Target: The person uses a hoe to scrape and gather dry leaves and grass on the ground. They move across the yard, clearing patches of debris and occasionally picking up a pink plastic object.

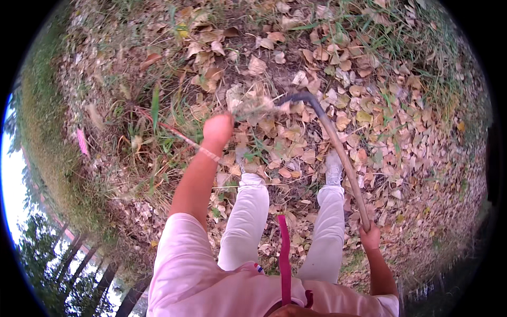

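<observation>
My right hand (371, 236) is closed round the lower end of a long wooden handle. The handle belongs to a sickle (338, 145), whose dark metal neck bends left at the top; the blade itself is blurred. In front of my left leg, my left hand (218, 130) is closed on a bunch of grass (252, 112), which stretches right toward the sickle's blurred end. Whether the blade touches the grass I cannot tell. A reddish stalk (177, 133) slants past my left wrist. The fingers of my left hand are mostly hidden.
Dry fallen leaves (296, 145) cover the ground round my feet. My shoe (334, 168) stands just left of the sickle's handle. Green grass (422, 37) grows at the upper right, with more weeds at the left. A pink scrap (82, 142) lies far left, and tree trunks (103, 285) rise lower left.
</observation>
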`<state>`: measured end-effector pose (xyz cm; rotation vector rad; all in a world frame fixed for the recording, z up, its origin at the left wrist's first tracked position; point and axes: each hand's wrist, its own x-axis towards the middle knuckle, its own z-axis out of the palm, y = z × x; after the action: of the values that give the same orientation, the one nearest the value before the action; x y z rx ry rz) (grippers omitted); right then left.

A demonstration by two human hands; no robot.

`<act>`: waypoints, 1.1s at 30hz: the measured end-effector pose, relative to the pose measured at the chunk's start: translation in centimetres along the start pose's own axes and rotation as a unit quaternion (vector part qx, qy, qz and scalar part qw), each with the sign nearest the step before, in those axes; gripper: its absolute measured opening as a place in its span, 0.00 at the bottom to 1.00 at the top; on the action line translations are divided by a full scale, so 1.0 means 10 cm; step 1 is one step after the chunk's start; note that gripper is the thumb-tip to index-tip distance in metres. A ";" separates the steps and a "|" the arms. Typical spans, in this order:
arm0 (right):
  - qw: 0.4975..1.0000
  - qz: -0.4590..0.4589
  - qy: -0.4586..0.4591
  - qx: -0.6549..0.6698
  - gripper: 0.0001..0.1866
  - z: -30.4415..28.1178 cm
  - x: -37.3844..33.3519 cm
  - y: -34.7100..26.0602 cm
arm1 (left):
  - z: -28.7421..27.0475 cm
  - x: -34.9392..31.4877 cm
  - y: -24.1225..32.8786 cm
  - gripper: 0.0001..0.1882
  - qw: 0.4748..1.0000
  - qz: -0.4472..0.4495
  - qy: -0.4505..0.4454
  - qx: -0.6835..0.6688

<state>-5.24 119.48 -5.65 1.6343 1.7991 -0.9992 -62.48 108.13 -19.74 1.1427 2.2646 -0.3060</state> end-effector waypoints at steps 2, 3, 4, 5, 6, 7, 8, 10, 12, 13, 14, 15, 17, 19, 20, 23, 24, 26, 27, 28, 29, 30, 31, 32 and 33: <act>0.997 -0.004 -0.020 -0.076 0.15 -0.11 -0.02 -0.07 | 0.08 -0.29 -0.17 0.14 0.999 -0.046 0.017 -0.007; 0.993 -0.040 -0.007 -0.114 0.15 -0.14 0.09 -0.37 | 0.11 -0.39 -0.30 0.14 0.996 -0.091 0.016 -0.010; 0.994 -0.060 -0.010 -0.086 0.16 -0.05 0.20 -0.58 | 0.12 -0.49 -0.41 0.13 0.992 -0.129 0.011 -0.008; 0.995 -0.082 -0.014 -0.061 0.16 0.07 0.36 -0.80 | 0.10 -0.51 -0.52 0.15 0.987 -0.158 -0.013 0.003; 0.996 -0.087 0.011 -0.012 0.17 0.24 0.52 -1.06 | 0.04 -0.56 -0.52 0.16 0.989 -0.146 -0.005 0.013; 0.995 -0.098 0.005 0.004 0.17 0.35 0.65 -1.42 | -0.10 -0.58 -0.50 0.18 0.991 -0.132 0.004 0.025; 0.996 -0.069 -0.048 0.041 0.17 0.48 0.79 -1.74 | -0.26 -0.60 -0.44 0.20 0.992 -0.119 0.013 0.038; 0.985 -0.112 -0.042 0.126 0.15 0.88 0.96 -2.27 | -0.51 -0.61 -0.29 0.29 0.994 -0.090 -0.031 0.049; 0.985 -0.144 -0.063 0.077 0.15 1.13 1.03 -2.50 | -0.55 -0.66 -0.26 0.37 0.991 -0.007 0.010 0.131; 0.982 -0.168 -0.076 0.035 0.15 1.19 1.03 -2.58 | -0.50 -0.63 -0.34 0.42 0.979 -0.007 0.045 0.199; 0.977 -0.191 -0.089 -0.006 0.14 1.22 1.01 -2.61 | -0.44 -0.56 -0.47 0.47 0.961 -0.006 0.079 0.266; 0.974 -0.196 -0.094 -0.062 0.14 1.18 1.00 -2.53 | -0.35 -0.52 -0.54 0.53 0.938 -0.005 0.113 0.326; 0.954 -0.239 -0.103 -0.149 0.14 1.04 0.96 -2.11 | -0.41 -0.59 -0.71 0.57 0.968 -0.128 0.011 0.217; 0.952 -0.193 -0.126 -0.201 0.13 0.83 0.91 -1.64 | 0.02 -0.77 -1.04 0.54 0.960 -0.273 -0.065 0.021; 0.954 -0.188 -0.115 -0.205 0.13 0.77 0.92 -1.51 | 0.20 -0.87 -1.05 0.50 0.913 -0.350 -0.149 -0.143; 0.955 -0.182 -0.104 -0.208 0.13 0.70 0.84 -1.58 | 1.13 -1.24 -0.84 0.27 0.852 -0.330 -0.164 -0.372; 0.956 -0.186 -0.101 -0.202 0.13 0.79 0.84 -1.71 | 1.08 -1.31 -0.42 0.22 0.835 -0.353 -0.127 -0.402; 0.955 -0.209 -0.091 -0.189 0.14 1.02 0.99 -2.10 | 1.25 -1.31 -0.05 0.20 0.832 -0.346 0.028 -0.432; 0.954 -0.218 -0.089 -0.185 0.14 1.09 1.07 -2.25 | 1.26 -1.29 -0.05 0.20 0.839 -0.343 0.022 -0.423; 0.952 -0.222 -0.085 -0.193 0.14 1.09 1.17 -2.41 | 1.23 -1.24 -0.10 0.20 0.843 -0.343 0.020 -0.413; 0.952 -0.221 -0.076 -0.199 0.14 1.06 1.27 -2.54 | 1.17 -1.21 -0.12 0.20 0.850 -0.338 0.017 -0.404; 0.953 -0.214 -0.067 -0.204 0.14 0.99 1.30 -2.60 | 1.05 -1.24 -0.11 0.20 0.865 -0.328 0.010 -0.379; 0.956 -0.198 -0.063 -0.209 0.14 0.88 1.26 -2.39 | 0.84 -1.31 -0.13 0.19 0.880 -0.317 -0.001 -0.353; 0.957 -0.188 -0.052 -0.215 0.14 0.69 1.25 -2.07 | 0.64 -1.33 -0.16 0.19 0.893 -0.306 -0.001 -0.330; 0.954 -0.158 -0.065 -0.248 0.13 0.46 1.15 -1.77 | 0.57 -1.38 -0.24 0.17 0.907 -0.300 0.005 -0.294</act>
<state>-24.80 122.74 -14.12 0.9781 2.0488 -0.6804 -55.64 95.03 -16.33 0.1289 2.4178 0.1585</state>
